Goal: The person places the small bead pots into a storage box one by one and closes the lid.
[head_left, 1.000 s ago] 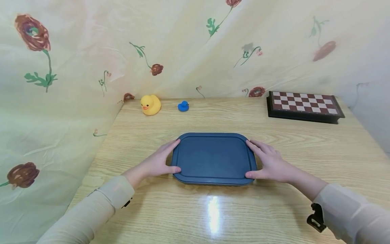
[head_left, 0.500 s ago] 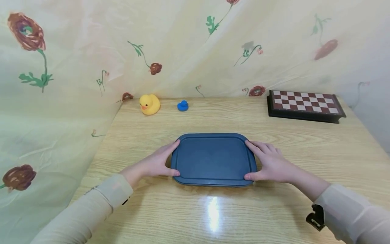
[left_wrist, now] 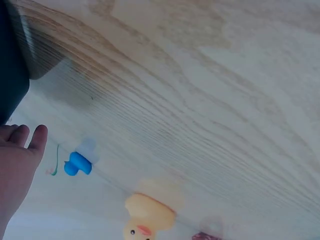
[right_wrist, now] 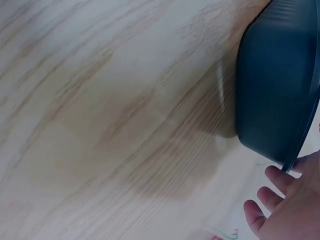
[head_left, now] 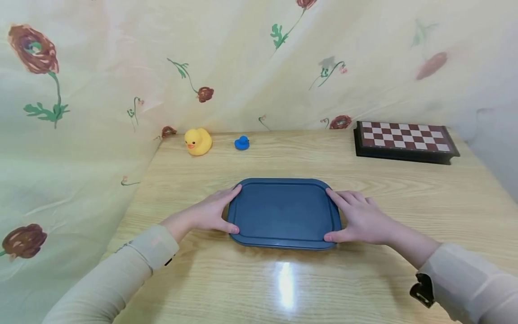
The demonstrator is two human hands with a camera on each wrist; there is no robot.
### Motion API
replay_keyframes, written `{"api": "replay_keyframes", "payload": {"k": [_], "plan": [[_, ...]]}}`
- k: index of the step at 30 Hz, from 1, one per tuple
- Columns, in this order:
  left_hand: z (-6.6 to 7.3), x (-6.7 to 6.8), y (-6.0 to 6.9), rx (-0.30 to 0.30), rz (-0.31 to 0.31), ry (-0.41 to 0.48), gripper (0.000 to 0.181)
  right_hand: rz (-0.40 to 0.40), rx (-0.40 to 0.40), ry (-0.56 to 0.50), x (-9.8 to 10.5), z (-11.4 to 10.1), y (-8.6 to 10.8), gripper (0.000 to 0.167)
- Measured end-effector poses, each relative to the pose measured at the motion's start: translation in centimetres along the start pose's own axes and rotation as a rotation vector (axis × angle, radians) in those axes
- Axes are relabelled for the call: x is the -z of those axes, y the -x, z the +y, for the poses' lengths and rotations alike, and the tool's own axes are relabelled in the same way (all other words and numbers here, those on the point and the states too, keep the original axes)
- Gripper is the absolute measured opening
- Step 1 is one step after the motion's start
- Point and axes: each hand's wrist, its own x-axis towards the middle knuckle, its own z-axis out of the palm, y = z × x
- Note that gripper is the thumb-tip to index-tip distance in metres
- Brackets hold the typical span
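Observation:
A dark blue rectangular container with a flat lid (head_left: 285, 213) lies in front of me on the wooden table, its long side facing me. At its left end my left hand (head_left: 210, 213) holds it, thumb on the near corner and forefinger at the far corner of the lid's rim. My right hand (head_left: 361, 220) grips the right end the same way. In the right wrist view the container's tapering side wall (right_wrist: 275, 80) shows, with the other fingers (right_wrist: 270, 198) loosely bent just off it. What is inside is hidden by the lid.
Along the table's back edge stand a yellow rubber duck (head_left: 198, 141) and a smaller blue duck (head_left: 242, 143). A folded chessboard box (head_left: 406, 140) lies at the back right. A flowered curtain (head_left: 243, 58) hangs behind and to the left.
The hands keep their places on the container's ends, and the container stays put. Only the head view shifts slightly.

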Motion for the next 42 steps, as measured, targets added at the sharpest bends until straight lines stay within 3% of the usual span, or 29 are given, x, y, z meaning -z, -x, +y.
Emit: {"api": "replay_keyframes", "payload": {"k": [11, 27, 38, 42], "plan": [[0.2, -0.2, -0.5, -0.041, -0.004, 0.003, 0.116, -0.016, -0.024, -0.062, -0.4, 0.9, 0.2, 0.110], [-0.1, -0.4, -0.7, -0.017, 0.009, -0.034, 0.120, -0.045, 0.020, -0.039, -0.3, 1.6, -0.8, 0.108], [-0.9, -0.5, -0.8, -0.057, 0.060, -0.009, 0.116, -0.045, 0.024, -0.099, -0.8, 1.6, -0.6, 0.106], [-1.0, -0.5, -0.8, -0.064, 0.062, 0.003, 0.114, -0.021, 0.056, -0.177, -0.8, 2.0, -0.6, 0.098]]}}
